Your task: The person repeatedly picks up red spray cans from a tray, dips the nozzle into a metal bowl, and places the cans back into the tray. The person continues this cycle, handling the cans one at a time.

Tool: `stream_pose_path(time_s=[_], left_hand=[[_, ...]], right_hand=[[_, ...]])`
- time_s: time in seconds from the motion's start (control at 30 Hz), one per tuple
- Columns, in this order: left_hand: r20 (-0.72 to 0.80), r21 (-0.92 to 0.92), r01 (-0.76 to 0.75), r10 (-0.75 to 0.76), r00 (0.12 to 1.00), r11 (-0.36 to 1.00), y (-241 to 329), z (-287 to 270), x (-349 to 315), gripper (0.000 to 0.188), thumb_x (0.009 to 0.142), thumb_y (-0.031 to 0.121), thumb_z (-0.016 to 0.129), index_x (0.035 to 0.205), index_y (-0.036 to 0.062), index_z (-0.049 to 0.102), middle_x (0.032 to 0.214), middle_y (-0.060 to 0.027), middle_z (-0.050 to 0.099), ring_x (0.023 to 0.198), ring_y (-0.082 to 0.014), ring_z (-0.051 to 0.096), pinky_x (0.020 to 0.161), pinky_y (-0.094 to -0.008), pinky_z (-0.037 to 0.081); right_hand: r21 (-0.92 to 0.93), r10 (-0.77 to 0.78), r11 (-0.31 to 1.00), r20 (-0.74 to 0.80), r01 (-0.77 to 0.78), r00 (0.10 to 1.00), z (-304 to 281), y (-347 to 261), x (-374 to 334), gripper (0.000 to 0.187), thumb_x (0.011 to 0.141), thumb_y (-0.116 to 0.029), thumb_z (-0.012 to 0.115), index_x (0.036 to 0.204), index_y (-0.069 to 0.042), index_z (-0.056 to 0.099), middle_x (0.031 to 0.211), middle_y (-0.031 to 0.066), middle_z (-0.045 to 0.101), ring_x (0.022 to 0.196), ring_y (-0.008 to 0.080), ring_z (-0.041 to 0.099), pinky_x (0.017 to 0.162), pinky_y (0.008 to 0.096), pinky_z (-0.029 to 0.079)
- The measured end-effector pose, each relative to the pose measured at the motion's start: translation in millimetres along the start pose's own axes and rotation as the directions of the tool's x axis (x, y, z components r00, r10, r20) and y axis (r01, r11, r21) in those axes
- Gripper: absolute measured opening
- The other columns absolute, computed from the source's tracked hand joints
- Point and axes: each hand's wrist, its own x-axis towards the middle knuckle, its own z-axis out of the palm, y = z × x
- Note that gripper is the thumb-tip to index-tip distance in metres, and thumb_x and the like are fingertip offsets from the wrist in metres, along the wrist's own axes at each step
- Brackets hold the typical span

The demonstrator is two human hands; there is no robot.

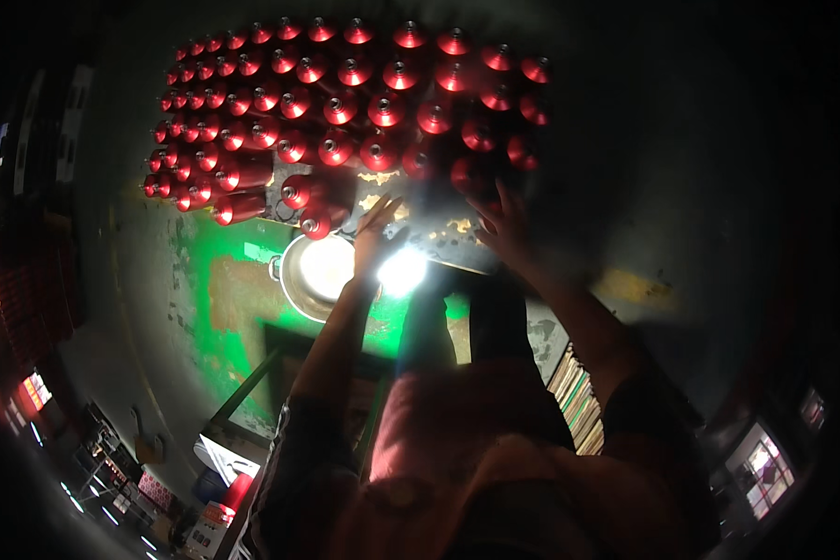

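No lettering, number or sign can be read. On the red canisters [355, 73] across the top of the frame no print is legible; the pale box [203, 535] at lower left bears dark marks, too small to make out.

Dark sleeves, rosy top, dark legwear

Short, dark sleeves cover the upper arms, the left sleeve [313, 443] showing a pale, broken line along its outer edge and the right sleeve [649, 415] almost black. The slender forearms are bare down to the left grip [375, 222] and right grip [504, 226], both ungloved. A dusky pink-red garment [429, 411] spans the front; below it, the legwear [499, 327] looks dark, its finer details lost in shadow.
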Motion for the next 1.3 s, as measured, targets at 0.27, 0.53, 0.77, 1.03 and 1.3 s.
stream_pose_path(time_s=[0.27, 0.53, 0.77, 1.03, 1.3], left_hand=[[-0.22, -0.369, 0.101, -0.193, 0.956, 0.924, -8.6, 117.0, 105.7, 0.076, 0.079, 0.032, 0.078, 0.143, 0.0108, 0.043, 0.146, -0.0162, 0.041, 0.136, -0.0373, 0.035, 0.112, -0.0454, 0.034], [-0.4, 0.214, -0.053, 0.137, 0.906, 0.975, 7.0, 141.2, 75.9, 0.028, 0.07, 0.029, 0.075, 0.096, 0.0386, 0.074, 0.14, -0.0089, 0.04, 0.125, -0.0358, 0.042, 0.095, -0.0428, 0.05], [-0.303, 0.068, -0.012, 0.032, 0.952, 0.998, 23.9, 59.5, -53.5, 0.048, 0.064, 0.013, 0.078, 0.109, 0.0319, 0.072, 0.145, -0.0116, 0.04, 0.128, -0.0376, 0.04, 0.098, -0.0426, 0.048], [-0.1, -0.678, 0.258, -0.434, 0.895, 0.688, -29.6, -94.6, -227.4, 0.052, 0.076, 0.006, 0.08, 0.126, 0.007, 0.065, 0.131, -0.0118, 0.062, 0.126, -0.0236, 0.052, 0.105, -0.0397, 0.043], [0.165, -0.96, 0.007, -0.543, 0.823, -0.281, -182.7, -158.1, -268.0, 0.061, 0.081, 0.022, 0.069, 0.136, -0.0004, 0.051, 0.125, -0.0192, 0.062, 0.119, -0.0283, 0.058, 0.104, -0.0433, 0.045]], right_hand=[[0.0, -0.441, 0.894, 0.185, 0.448, 0.878, 30.6, 62.4, 83.1, 0.065, 0.06, -0.002, 0.069, 0.12, -0.028, 0.07, 0.147, 0.0171, 0.037, 0.13, 0.0402, 0.04, 0.107, 0.0521, 0.036], [-0.176, -0.392, 0.879, 0.266, 0.444, 0.881, 11.9, 75.8, 89.3, 0.047, 0.072, -0.004, 0.071, 0.113, -0.028, 0.069, 0.147, 0.0137, 0.035, 0.133, 0.0436, 0.035, 0.107, 0.0497, 0.039], [-0.035, -0.443, 0.877, 0.322, 0.478, 0.837, -25.5, 45.5, 85.3, 0.057, 0.068, -0.003, 0.075, 0.12, -0.025, 0.066, 0.147, 0.0172, 0.034, 0.133, 0.0433, 0.036, 0.11, 0.0518, 0.032], [0.497, -0.343, 0.859, 0.378, 0.124, 0.86, -77.6, -72.9, 56.2, 0.058, 0.07, -0.003, 0.07, 0.128, -0.01, 0.061, 0.148, 0.0146, 0.038, 0.133, 0.0296, 0.041, 0.111, 0.042, 0.033], [0.536, -0.096, 0.374, 0.834, -0.756, 0.544, 97.4, -175.0, 41.4, 0.051, 0.08, -0.02, 0.062, 0.128, -0.007, 0.054, 0.129, 0.0088, 0.055, 0.12, 0.0222, 0.053, 0.103, 0.0364, 0.044]])
